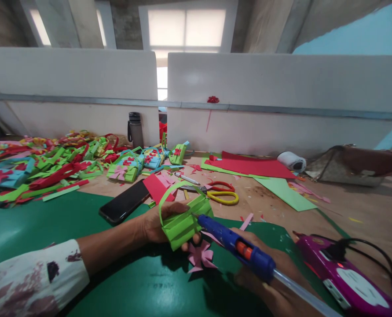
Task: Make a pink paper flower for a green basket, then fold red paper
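My left hand is closed around a small green paper bag with a looped paper handle, held above the green mat. In my right hand is a blue glue gun with a clear glue stick out of its back end. The gun's nozzle points at the front of the bag, touching it or very close. A pink paper flower shows just below the bag; whether it lies on the mat or hangs from my fingers I cannot tell.
Behind my left hand lie a black phone and scissors. Decorated paper bags and paper strips pile up at left. Red paper sheets lie at back right. A purple power strip with cables stands at right.
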`<state>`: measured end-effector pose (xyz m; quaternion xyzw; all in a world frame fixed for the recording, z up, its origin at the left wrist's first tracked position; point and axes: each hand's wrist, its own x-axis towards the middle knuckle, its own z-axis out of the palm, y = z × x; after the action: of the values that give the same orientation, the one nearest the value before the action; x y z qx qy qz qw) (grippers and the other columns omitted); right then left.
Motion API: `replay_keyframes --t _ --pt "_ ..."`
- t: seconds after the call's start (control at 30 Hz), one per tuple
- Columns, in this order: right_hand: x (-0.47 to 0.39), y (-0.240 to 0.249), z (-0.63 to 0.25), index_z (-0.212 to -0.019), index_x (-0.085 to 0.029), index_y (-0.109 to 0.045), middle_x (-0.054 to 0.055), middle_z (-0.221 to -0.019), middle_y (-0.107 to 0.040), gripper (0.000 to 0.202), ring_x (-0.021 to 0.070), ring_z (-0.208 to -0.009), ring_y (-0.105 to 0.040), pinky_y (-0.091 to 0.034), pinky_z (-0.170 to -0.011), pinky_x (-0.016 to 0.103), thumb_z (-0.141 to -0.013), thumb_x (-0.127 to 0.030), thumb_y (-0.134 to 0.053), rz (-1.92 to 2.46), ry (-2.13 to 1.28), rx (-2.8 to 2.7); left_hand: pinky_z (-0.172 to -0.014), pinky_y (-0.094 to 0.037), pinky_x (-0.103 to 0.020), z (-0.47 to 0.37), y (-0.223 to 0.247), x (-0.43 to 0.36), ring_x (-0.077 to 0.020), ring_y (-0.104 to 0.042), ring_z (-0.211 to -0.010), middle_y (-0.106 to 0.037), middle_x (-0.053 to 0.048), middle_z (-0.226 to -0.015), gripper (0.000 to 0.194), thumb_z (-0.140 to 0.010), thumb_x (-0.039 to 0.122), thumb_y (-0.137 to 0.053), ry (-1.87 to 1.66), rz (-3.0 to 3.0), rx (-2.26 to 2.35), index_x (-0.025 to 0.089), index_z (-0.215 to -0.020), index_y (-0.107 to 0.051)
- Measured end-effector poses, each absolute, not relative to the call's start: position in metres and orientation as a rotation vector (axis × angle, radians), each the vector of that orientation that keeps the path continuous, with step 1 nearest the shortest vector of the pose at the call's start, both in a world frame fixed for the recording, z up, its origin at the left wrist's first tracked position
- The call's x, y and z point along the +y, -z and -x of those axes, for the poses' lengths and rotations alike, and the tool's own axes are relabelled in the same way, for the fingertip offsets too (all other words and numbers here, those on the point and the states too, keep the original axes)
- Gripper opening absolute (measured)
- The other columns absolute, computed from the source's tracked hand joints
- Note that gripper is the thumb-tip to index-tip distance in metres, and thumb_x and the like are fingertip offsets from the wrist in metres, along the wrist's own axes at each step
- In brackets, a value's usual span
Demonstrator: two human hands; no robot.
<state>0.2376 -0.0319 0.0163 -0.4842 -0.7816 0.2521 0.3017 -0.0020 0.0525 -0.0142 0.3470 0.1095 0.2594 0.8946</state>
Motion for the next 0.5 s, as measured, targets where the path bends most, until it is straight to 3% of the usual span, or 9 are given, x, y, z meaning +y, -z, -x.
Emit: replay_keyframes --t 0.1,0.23,0.33,0.5 --pt "-0.0342 -0.0203 -0.2364 -0.117 -0.027 -0.059 -0.004 -0.063 -0.065 0.039 0.0164 -0.054 -0.059 -0.05 -0.056 0.026 -0.079 -0.031 -0.052 1.307 -0.638 -2.111 -0.055 -0.056 -0.032 0.003 0.0152 0.0535 -0.024 -0.068 -0.072 -0.07 -0.013 -0.088 0.039 -0.08 0.031 -0.057 -0.532 -0.712 0.233 0.009 -0.112 -0.058" --pt "-0.0344 -0.0239 -0.2339 -0.116 -0.027 -0.059 -0.003 -0.078 -0.071 0.042 0.0176 -0.061 -0.065 -0.053 -0.062 0.027 -0.074 -0.023 -0.053 1.307 -0.603 -2.148 -0.055 -0.055 -0.031 0.0038 0.0179 0.0548 -0.0237 -0.068 -0.075 -0.069 -0.014 -0.092 0.042 -0.08 0.031 -0.057 -0.533 -0.708 0.243 0.007 -0.115 -0.057" --pt "-0.0335 -0.0253 -0.2335 -0.117 -0.027 -0.058 -0.003 -0.077 -0.072 0.041 0.0179 -0.059 -0.065 -0.054 -0.061 0.028 -0.076 -0.025 -0.052 1.305 -0.606 -2.154 -0.054 -0.055 -0.033 0.0034 0.0186 0.0543 -0.0241 -0.068 -0.072 -0.068 -0.017 -0.101 0.043 -0.08 0.031 -0.058 -0.542 -0.71 0.245 0.006 -0.115 -0.057" --pt "-0.0333 -0.023 -0.2366 -0.117 -0.027 -0.059 -0.003 -0.072 -0.07 0.041 0.0167 -0.056 -0.063 -0.053 -0.058 0.026 -0.077 -0.03 -0.055 1.295 -0.593 -2.128 -0.055 -0.055 -0.032 0.0031 0.0167 0.0528 -0.0237 -0.068 -0.071 -0.07 -0.012 -0.084 0.039 -0.08 0.031 -0.058 -0.533 -0.707 0.241 0.008 -0.111 -0.058"
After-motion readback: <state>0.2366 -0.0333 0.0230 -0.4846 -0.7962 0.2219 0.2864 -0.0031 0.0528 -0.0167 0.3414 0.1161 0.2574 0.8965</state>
